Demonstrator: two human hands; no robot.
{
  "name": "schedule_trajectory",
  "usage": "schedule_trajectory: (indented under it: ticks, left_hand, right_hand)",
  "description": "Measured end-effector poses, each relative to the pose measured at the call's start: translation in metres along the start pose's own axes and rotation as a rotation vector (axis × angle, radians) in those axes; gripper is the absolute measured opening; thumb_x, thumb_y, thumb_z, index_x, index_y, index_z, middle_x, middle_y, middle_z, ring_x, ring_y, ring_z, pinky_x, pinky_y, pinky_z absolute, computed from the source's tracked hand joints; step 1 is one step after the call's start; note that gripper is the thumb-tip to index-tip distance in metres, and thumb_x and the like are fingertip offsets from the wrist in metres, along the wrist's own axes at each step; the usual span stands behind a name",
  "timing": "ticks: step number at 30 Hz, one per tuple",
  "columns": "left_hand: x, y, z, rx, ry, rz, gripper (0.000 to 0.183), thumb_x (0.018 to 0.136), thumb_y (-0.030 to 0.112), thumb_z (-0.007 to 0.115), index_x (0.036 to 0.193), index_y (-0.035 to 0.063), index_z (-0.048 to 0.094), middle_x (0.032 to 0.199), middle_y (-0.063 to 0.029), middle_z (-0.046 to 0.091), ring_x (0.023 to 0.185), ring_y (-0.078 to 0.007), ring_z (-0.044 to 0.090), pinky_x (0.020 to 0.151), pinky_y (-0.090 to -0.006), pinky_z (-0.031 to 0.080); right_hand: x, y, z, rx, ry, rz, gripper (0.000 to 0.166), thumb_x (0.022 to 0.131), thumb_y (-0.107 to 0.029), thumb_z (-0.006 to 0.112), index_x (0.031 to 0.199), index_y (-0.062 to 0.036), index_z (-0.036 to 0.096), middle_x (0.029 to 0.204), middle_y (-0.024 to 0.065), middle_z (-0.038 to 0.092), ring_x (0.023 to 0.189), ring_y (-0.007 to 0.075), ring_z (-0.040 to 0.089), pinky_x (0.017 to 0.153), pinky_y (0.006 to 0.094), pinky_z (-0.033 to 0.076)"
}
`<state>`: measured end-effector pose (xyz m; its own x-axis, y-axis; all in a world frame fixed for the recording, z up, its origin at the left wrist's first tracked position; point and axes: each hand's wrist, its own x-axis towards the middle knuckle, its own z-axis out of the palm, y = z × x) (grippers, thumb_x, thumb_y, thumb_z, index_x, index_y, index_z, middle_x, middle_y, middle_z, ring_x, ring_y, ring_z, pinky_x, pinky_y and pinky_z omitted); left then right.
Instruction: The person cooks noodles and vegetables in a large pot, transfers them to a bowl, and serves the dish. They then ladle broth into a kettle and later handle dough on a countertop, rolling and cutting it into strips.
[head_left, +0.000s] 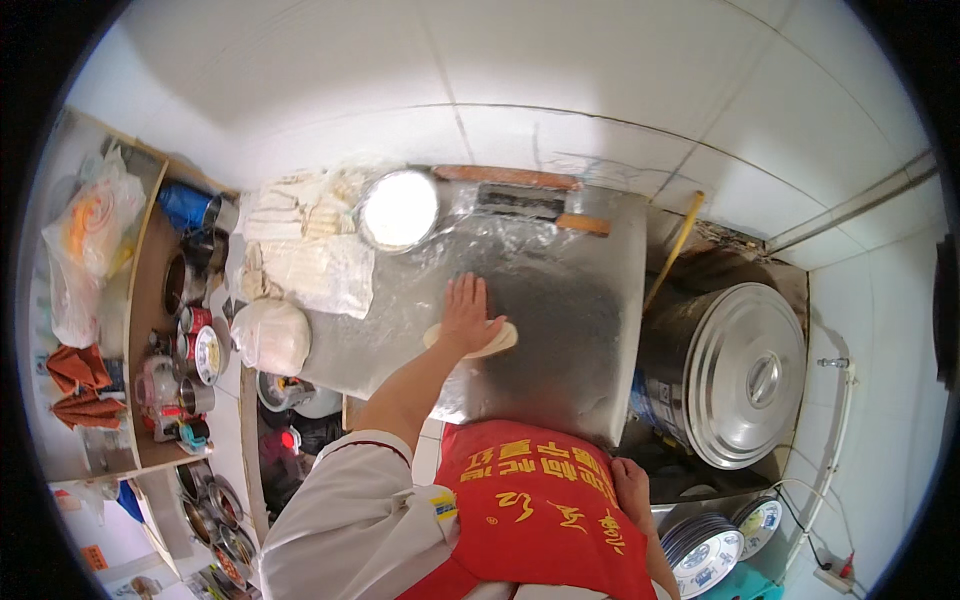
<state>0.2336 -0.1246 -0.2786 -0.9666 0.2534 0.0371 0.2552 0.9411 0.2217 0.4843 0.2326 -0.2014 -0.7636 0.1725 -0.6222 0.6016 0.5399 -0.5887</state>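
My left hand (466, 315) lies palm down, fingers stretched out, on a flat oval piece of pale dough (504, 340). Both ends of the dough show on either side of the hand; its middle is hidden. Beneath it is a metal worktop (555, 300) with whitish smears. My right hand (631, 484) hangs low beside my red apron (525, 495), near the table's front right corner. Its fingers are partly hidden, and nothing is visible in it. Toward the back of the worktop stands a round basin (399, 210) of bright white contents, probably flour.
A broad-bladed knife (583, 224) and a long wooden piece (510, 177) lie along the wall. Pale cloths (319, 274) and a plastic-covered bundle (271, 337) occupy the left side. Rightward are a yellow stick (679, 244), a large lidded pot (750, 375) and stacked plates (701, 559).
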Motion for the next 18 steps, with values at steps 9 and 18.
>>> schedule_trajectory:
  ticks: [9, 18]
  left_hand:
    - [-0.113, 0.010, -0.013, -0.213, -0.071, 0.311, 0.082, 0.077, 0.047, 0.062, 0.130, -0.0103, 0.038, 0.129, -0.0304, 0.041, 0.123, -0.0417, 0.039, 0.106, -0.0502, 0.025]
    - [-0.034, -0.048, -0.023, -0.120, -0.114, 0.123, 0.024, 0.078, 0.023, 0.060, 0.091, 0.0030, 0.057, 0.086, -0.0112, 0.061, 0.080, -0.0260, 0.059, 0.071, -0.0367, 0.045]
  right_hand:
    - [-0.001, -0.012, 0.057, -0.099, -0.145, 0.053, 0.039, 0.093, -0.035, 0.046, 0.113, -0.0040, 0.061, 0.100, 0.0202, 0.064, 0.093, 0.0344, 0.062, 0.079, 0.0387, 0.046]
    - [0.054, 0.037, 0.062, -0.045, -0.174, -0.002, 0.037, 0.092, -0.032, 0.051, 0.113, -0.0034, 0.062, 0.099, 0.0155, 0.067, 0.092, 0.0268, 0.064, 0.077, 0.0362, 0.048]
